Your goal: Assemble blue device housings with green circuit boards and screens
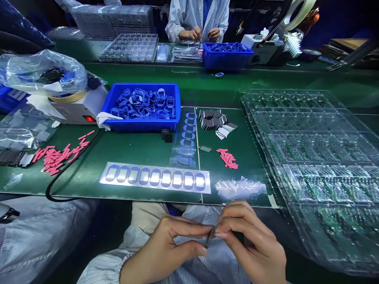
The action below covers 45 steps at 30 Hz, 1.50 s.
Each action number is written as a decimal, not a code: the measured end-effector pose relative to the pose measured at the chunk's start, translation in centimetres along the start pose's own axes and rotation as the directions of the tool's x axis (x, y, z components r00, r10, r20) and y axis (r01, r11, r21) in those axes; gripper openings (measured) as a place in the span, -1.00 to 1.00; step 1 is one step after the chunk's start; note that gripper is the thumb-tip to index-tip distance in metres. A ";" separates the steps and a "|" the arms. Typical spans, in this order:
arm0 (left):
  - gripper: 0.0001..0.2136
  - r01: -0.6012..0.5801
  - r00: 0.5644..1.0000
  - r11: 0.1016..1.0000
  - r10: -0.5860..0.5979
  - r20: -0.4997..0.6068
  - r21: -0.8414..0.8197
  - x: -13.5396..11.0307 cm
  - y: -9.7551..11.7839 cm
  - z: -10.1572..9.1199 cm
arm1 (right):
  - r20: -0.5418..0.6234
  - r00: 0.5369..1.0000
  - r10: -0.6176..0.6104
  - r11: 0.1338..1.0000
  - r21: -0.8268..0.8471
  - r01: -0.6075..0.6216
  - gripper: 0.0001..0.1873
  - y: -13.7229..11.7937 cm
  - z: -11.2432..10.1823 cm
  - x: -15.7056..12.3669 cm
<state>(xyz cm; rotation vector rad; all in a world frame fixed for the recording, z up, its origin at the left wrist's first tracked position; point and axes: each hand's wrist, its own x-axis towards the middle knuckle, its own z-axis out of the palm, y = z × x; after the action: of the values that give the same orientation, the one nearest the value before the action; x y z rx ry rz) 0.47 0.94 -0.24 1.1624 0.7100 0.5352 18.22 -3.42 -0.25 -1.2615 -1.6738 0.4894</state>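
Observation:
Just in front of the table edge, my left hand [170, 245] pinches a small thin dark plate [210, 237] between thumb and fingers. My right hand [254, 236] grips the same plate at its other side with the fingertips. It is seen nearly edge-on, so its face is hidden. Beyond my hands lies a white strip [103, 178] bearing a row of blue oval frames with pale rectangular centres. Nearby on the right is a pile of small clear film pieces [239, 188]. Several more blue frames [188, 135] lie in a column behind the strip.
A blue bin [139, 125] of blue plastic parts stands at centre left. Pink strips [227, 158], black-and-white plates [211, 119] and stacked clear trays [314, 157] lie to the right. A black cable [56, 183] loops over the left edge. Across the bench a co-worker [199, 19] works.

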 end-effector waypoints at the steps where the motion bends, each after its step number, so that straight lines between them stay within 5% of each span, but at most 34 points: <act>1: -0.74 0.023 1.000 0.999 -0.023 -0.014 -0.040 0.0 -0.4 0.3 | -0.016 1.000 -0.012 0.999 -0.037 0.011 -0.85 0.0 0.2 -0.3; 6: -0.79 0.065 0.968 0.930 -0.147 -0.204 -0.362 0.3 -2.8 2.0 | -0.093 0.992 -0.088 0.977 -0.205 0.067 -0.85 0.0 0.3 -2.0; 10: -0.77 -0.013 0.918 0.902 -0.160 -0.364 -0.431 1.2 -3.4 1.6 | -0.151 0.979 0.137 0.967 -0.196 -0.166 -0.89 1.9 -0.5 -2.7; 12: -0.74 -0.015 0.894 0.898 -0.185 -0.408 -0.439 1.6 -3.2 1.1 | -0.224 0.951 0.212 0.893 -0.351 -0.282 -0.85 3.9 -0.6 -2.7; 16: -0.70 0.019 0.869 0.893 -0.237 -0.435 -0.449 1.7 -2.5 0.7 | -0.381 0.916 0.126 0.706 -0.614 -0.353 -0.86 7.3 0.2 -2.8; 22: -0.74 0.091 0.892 0.875 -0.283 -0.353 -0.475 1.2 -2.1 0.2 | 0.003 0.997 -0.072 0.703 -0.709 0.053 -0.67 7.1 0.6 -3.8; 29: -0.77 0.017 0.934 0.916 -0.158 -0.321 -0.402 1.1 -3.0 0.8 | 0.111 0.986 -0.124 0.938 -0.313 0.153 -0.42 2.6 0.5 -1.3; 33: -0.78 -0.045 0.948 0.933 -0.073 -0.311 -0.357 0.7 -2.5 1.1 | 0.100 0.972 -0.212 0.943 -0.239 0.230 -0.64 0.9 1.2 0.3; 36: -0.63 0.055 0.988 0.876 -0.116 -0.098 -0.479 0.4 -1.8 1.2 | -0.008 0.999 -0.046 0.993 0.110 0.046 -0.73 0.4 1.8 0.3; 40: -0.55 0.229 0.973 0.716 -0.186 0.135 -0.660 0.3 -1.3 1.7 | 0.078 0.979 0.189 0.809 0.552 -0.200 -0.74 -0.2 2.6 -0.6; 42: -0.57 0.242 0.969 0.681 -0.206 0.137 -0.691 0.3 -1.4 1.9 | 0.114 0.973 0.199 0.794 0.563 -0.228 -0.71 -0.3 2.6 -1.0; 45: -0.59 0.226 0.971 0.735 -0.218 0.093 -0.639 0.3 -1.6 2.0 | 0.002 0.988 0.154 0.895 0.424 -0.140 -0.75 -0.4 1.6 -0.8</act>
<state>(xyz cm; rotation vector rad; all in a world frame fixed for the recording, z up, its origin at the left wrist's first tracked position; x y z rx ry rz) 2.16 -0.64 -1.39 0.4160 0.5717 0.5102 16.69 -3.93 -1.07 -1.0664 -1.3531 0.8703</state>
